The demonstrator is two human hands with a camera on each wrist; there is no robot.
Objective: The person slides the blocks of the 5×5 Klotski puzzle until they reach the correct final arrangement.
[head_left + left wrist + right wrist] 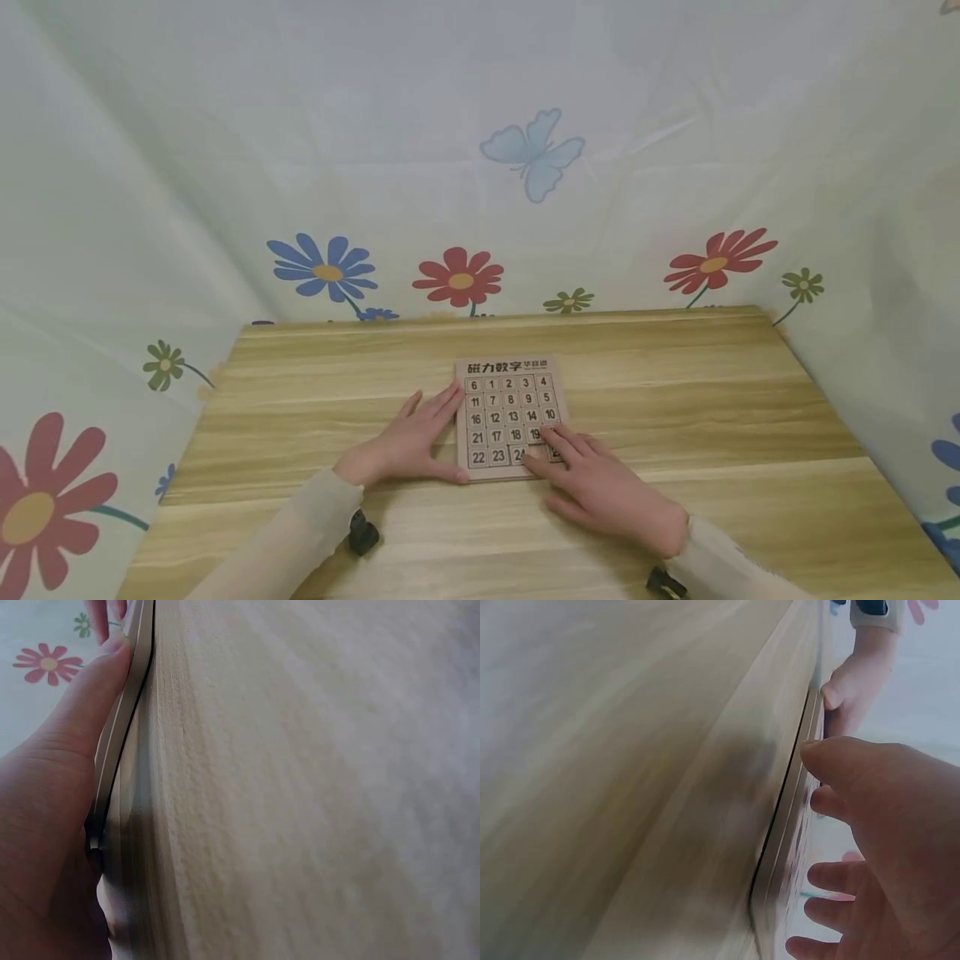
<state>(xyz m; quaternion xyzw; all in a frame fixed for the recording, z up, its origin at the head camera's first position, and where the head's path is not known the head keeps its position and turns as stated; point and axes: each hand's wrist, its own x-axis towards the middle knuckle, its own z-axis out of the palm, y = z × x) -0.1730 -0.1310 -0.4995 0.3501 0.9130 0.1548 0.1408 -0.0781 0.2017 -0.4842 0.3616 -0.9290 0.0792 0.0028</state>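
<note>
A wooden sliding number puzzle [510, 472] lies flat on the table, its numbered tiles in rows under a line of dark characters. My left hand [408, 442] is spread along its left edge, fingertips by the upper part and thumb near the lower corner. In the left wrist view that thumb [94, 686] touches the board's side. My right hand [611, 492] reaches over the lower right, its fingers extended on the tiles. One fingertip touches tile 24 [517, 455], with a gap to its right. The right hand partly hides the tiles at the lower right.
The wood-grain table [337, 358] extends around the puzzle. Behind it hangs a pale cloth [390, 150] printed with flowers and a butterfly. Dark wrist straps [363, 533] show at both sleeves.
</note>
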